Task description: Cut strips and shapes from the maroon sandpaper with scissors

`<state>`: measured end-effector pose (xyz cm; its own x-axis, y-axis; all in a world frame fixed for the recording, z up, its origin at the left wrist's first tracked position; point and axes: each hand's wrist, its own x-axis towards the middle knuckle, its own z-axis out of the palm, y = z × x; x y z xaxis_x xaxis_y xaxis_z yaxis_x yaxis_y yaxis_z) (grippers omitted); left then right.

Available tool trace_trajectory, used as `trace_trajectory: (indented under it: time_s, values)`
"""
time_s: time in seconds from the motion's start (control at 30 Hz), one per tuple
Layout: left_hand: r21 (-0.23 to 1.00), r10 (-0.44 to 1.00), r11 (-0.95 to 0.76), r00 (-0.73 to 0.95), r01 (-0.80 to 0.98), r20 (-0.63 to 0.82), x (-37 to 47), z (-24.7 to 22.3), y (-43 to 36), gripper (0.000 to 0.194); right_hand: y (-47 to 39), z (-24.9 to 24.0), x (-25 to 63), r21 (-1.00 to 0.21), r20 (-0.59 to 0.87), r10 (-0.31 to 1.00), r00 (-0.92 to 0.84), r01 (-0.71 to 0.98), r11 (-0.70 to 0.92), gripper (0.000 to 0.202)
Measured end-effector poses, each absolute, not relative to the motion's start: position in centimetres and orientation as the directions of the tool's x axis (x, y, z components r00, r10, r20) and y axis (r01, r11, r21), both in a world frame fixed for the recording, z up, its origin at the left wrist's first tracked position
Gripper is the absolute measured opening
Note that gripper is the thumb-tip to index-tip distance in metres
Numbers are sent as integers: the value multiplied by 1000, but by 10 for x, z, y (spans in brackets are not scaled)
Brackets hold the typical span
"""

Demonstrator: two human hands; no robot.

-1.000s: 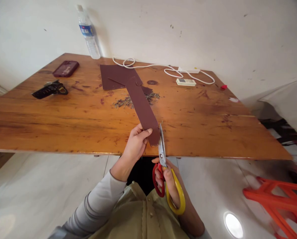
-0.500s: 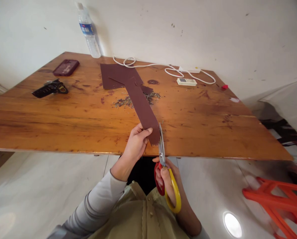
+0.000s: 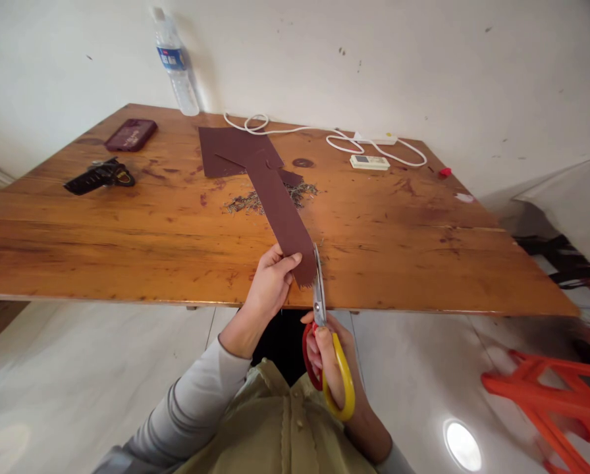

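Observation:
My left hand (image 3: 274,276) pinches the near end of a long dark maroon strip (image 3: 280,210), which looks like stiff paper or sandpaper; I cannot tell which. The strip's near edge is cut into a fine ragged fringe. My right hand (image 3: 332,355) is closed round the handles of the scissors (image 3: 319,296), one loop red and one yellow. The blades point away from me and lie along the strip's right edge, close to the left thumb. Behind, a maroon sheet (image 3: 220,145) lies under the strip's far end. A heap of thin shredded bits (image 3: 248,201) is spread beneath the strip.
On the wooden table (image 3: 398,257) are a plastic bottle (image 3: 176,72), a phone case (image 3: 131,134), a black holder-like item (image 3: 100,176), a white cord (image 3: 299,130) and a remote control (image 3: 369,162). An orange plastic stool (image 3: 546,395) stands at the right.
The scissors and my right hand have shifted slightly left against the strip's edge. The left hand and the strip have hardly moved.

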<state>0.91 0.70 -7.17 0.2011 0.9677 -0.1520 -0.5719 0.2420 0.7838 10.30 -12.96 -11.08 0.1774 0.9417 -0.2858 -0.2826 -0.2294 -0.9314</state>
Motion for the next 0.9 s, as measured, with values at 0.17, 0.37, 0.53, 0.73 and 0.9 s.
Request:
trace_trajectory:
  time_s: [0.17,0.37,0.53,0.73,0.9]
  values:
    - [770,968,238,209,-592,-139,9,-72,6,17,-130,-112,105,-945,-259,950,174,-249,-212,62]
    - [751,963,256,228,-609,-143,8,-70,6,17,-132,-121,112,-968,-172,980,105,-205,-148,61]
    - [737,963,257,229,-625,-142,8,-69,7,17,-131,-124,116,-975,-179,977,119,-153,-160,51]
    - [757,965,249,222,-603,-141,9,-72,7,17,-129,-121,113,-969,-176,976,128,-200,-149,53]
    - [756,965,252,217,-604,-149,10,-72,8,17,-127,-112,107,-954,-216,962,165,-244,-173,64]
